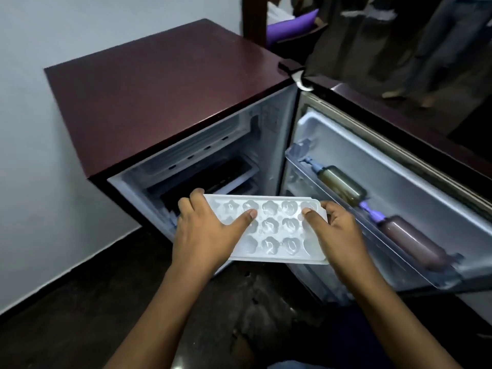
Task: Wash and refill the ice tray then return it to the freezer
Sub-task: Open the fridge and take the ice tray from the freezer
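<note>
A white ice tray [277, 230] with several flower-shaped cells is held level in front of the open fridge. My left hand [207, 230] grips its left end, thumb on top. My right hand [332, 230] grips its right end, thumb over the rim. The cells glisten; whether they hold water I cannot tell. Just behind the tray is the freezer compartment [207, 169], its flap open and its inside dark. The small fridge has a maroon top [165, 89].
The fridge door [399, 182] stands open to the right, its shelf holding two brownish bottles [343, 185] with purple caps. A pale wall [40, 155] lies to the left. Dark floor [80, 315] below. Dark furniture and a purple object [290, 25] behind the fridge.
</note>
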Demonstrator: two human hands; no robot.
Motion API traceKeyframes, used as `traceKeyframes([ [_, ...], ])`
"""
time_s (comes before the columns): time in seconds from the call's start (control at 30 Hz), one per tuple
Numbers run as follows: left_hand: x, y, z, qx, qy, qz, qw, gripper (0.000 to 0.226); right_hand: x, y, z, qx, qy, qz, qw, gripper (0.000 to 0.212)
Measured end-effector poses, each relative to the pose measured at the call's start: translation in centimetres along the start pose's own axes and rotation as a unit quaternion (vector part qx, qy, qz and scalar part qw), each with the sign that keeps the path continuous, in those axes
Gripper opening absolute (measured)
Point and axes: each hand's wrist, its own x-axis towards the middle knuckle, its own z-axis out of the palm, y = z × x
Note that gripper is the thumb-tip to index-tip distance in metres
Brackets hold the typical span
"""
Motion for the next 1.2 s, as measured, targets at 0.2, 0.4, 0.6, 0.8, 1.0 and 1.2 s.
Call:
traceKeyframes([
  [0.2, -1.5, 3.2, 1.4, 0.002, -0.066, 0.06, 0.996, 0.119, -4.1, 1.0, -4.1, 0.018, 0.07, 0.023, 0.997, 0.036],
  [0.4, -4.5, 6.8, 2.9, -0.002, -0.103, 0.114, 0.988, 0.12, -8.1, 1.8, -9.3, 0.043, 0.128, 0.033, 0.99, 0.022],
  [0.6, -8.7, 12.1, 4.5, 0.002, -0.137, 0.173, 0.975, 0.115, -12.5, 2.9, -15.1, 0.073, 0.197, 0.055, 0.976, 0.008],
  [0.8, -14.0, 16.4, 6.8, 0.027, -0.171, 0.246, 0.954, 0.111, -17.9, 5.3, -20.4, 0.076, 0.27, 0.072, 0.957, 0.006],
  [1.0, -19.5, 20.4, 10.7, 0.045, -0.226, 0.314, 0.921, 0.109, -23.4, 7.6, -25.1, 0.06, 0.364, 0.094, 0.925, 0.004],
  [1.2, -24.3, 24.7, 14.6, 0.059, -0.262, 0.382, 0.884, 0.104, -27.9, 10.5, -29.4, 0.06, 0.432, 0.124, 0.891, 0.002],
])
